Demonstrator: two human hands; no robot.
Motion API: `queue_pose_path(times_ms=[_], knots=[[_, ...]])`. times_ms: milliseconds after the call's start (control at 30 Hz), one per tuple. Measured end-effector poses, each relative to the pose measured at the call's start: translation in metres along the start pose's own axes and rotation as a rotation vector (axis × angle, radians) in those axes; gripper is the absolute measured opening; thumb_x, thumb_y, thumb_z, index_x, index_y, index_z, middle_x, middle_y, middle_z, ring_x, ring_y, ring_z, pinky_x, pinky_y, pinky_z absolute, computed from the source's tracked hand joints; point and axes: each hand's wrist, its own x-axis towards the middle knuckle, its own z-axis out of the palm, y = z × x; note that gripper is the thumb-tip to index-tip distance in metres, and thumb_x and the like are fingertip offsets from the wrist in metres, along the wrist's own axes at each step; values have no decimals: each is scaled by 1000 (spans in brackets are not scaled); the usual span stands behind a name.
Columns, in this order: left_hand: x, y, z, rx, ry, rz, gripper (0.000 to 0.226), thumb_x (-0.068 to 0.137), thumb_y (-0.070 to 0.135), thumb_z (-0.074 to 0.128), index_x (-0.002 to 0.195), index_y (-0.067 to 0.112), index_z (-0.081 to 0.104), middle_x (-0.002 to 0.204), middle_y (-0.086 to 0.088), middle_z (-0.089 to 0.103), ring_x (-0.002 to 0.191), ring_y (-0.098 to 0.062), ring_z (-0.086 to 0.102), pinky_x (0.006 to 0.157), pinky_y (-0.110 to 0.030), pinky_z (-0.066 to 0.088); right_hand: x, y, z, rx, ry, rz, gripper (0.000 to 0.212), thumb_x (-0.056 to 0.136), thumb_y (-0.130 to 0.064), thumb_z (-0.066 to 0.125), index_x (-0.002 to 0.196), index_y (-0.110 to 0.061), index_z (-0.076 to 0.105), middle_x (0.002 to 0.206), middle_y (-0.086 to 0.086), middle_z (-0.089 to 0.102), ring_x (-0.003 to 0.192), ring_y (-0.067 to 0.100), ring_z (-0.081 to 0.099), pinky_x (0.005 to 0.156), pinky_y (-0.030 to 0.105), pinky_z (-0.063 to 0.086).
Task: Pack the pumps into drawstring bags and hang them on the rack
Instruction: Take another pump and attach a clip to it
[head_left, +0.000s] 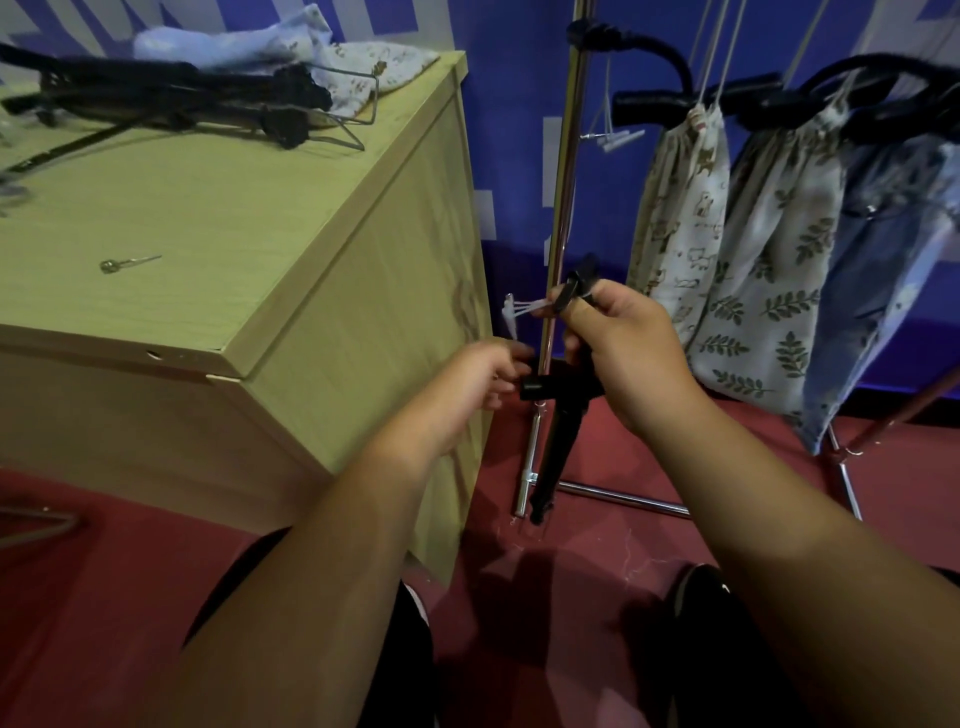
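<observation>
Forearms filled the foreground beside the table (182, 208); filled bags (763, 270) hung on the rack (569, 156); spare pumps (171, 98) lay on the table. Right hand (628, 358) gripped the pump (558, 431) upright near the rack's pole; left hand (483, 379) pinched its crossbar; probably best to tuck the white tag (519, 312) flat before bagging.

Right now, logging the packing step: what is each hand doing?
Left hand: closed on the crossbar of the pump.
Right hand: closed round the pump's upper end.
</observation>
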Motion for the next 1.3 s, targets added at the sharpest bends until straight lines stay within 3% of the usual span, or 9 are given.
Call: queue_pose_path(times_ms=[200, 367, 467, 567, 700, 833, 1033, 1200, 1300], knots=[[-6, -19, 26, 215, 42, 318, 23, 81, 22, 92, 95, 27, 75, 87, 10, 79, 78, 5, 72, 69, -12, 51, 0, -8, 2, 79, -15, 19, 21, 109, -16, 60, 111, -5, 78, 79, 1, 71, 77, 19, 66, 76, 36, 57], [5, -16, 30, 95, 112, 293, 20, 77, 21, 94, 90, 24, 79, 77, 2, 78, 65, -7, 69, 66, -26, 52, 0, -11, -6, -514, 210, -162, 25, 103, -20, 61, 123, -21, 76, 112, -6, 77, 102, 10, 70, 95, 31, 55], [3, -3, 24, 59, 243, 348, 17, 81, 25, 91, 93, 19, 81, 69, 8, 74, 56, -3, 63, 57, -23, 50, -9, -14, -14, -554, 312, -182, 16, 100, -13, 53, 97, -17, 68, 89, -2, 69, 83, 19, 65, 72, 35, 51], [-3, 10, 19, -63, 316, 379, 19, 84, 24, 89, 95, 10, 80, 62, 8, 70, 54, -5, 64, 55, -20, 51, -11, 0, -13, -799, 85, 60, 17, 99, -22, 57, 89, -14, 67, 81, 3, 67, 79, 27, 64, 64, 34, 45], [-12, 25, 14, -263, 344, 355, 29, 86, 23, 88, 101, 1, 78, 66, -5, 66, 64, -17, 64, 64, -25, 60, -20, 35, 4, -926, -313, 392, 72, 91, -53, 76, 144, -9, 56, 140, 15, 65, 128, 34, 63, 93, 32, 49], [-13, 27, 7, -411, 336, 345, 28, 90, 35, 84, 95, 8, 76, 69, -2, 68, 60, -14, 65, 90, -54, 62, -17, 59, 13, -914, -276, 237, 55, 96, -51, 76, 137, -17, 61, 132, 13, 72, 123, 34, 67, 90, 33, 51], [-8, 21, -4, -559, 222, 421, 68, 107, 65, 36, 124, 9, 68, 92, -2, 73, 70, -14, 64, 63, -32, 55, -9, 47, 16, -860, -239, 117, 41, 101, -45, 73, 131, -17, 67, 123, 8, 75, 116, 28, 70, 81, 29, 45], [-1, 6, -2, -285, 203, -73, 67, 110, 62, 21, 99, 11, 63, 82, -7, 59, 64, -19, 56, 59, -32, 45, -7, 31, 19, -780, -184, 28, 50, 100, -47, 72, 142, -22, 64, 127, 6, 76, 117, 25, 70, 84, 27, 47], [-4, -20, 4, 11, -5, -418, 71, 105, 73, 18, 122, 13, 52, 97, -14, 65, 75, -26, 65, 69, -39, 53, -6, 19, 20, -692, -130, -51, 47, 99, -46, 73, 140, -24, 66, 123, 0, 76, 113, 20, 70, 87, 26, 49]])
